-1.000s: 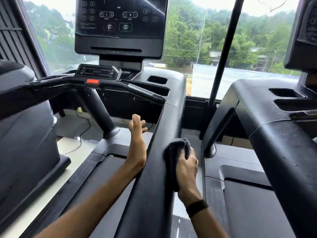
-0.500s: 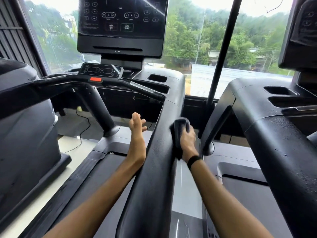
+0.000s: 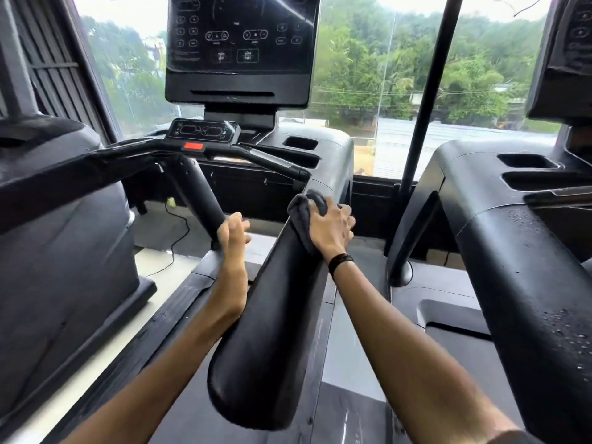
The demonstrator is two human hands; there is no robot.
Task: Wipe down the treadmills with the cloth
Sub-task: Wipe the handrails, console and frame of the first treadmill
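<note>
A black treadmill fills the middle of the view, with its thick right side rail [image 3: 272, 331] running from the near foreground up to the console tray. My right hand [image 3: 331, 230] presses a dark grey cloth [image 3: 302, 216] onto the upper part of this rail, fingers wrapped over the cloth. My left hand [image 3: 232, 235] hovers just left of the rail with fingers loosely apart and nothing in it. The screen console [image 3: 240, 49] stands above, with a small control panel [image 3: 203, 131] and red stop button [image 3: 193, 146] on the front handlebar.
A second treadmill's side rail [image 3: 528, 283], speckled with water drops, stands at the right. Another machine's dark body [image 3: 57, 235] is at the left. A black window post [image 3: 429, 91] rises between the treadmills. A cable [image 3: 179, 238] lies on the floor ahead.
My right hand has slid the cloth up the rail, from its middle towards the console end. The left hand has stayed beside the rail.
</note>
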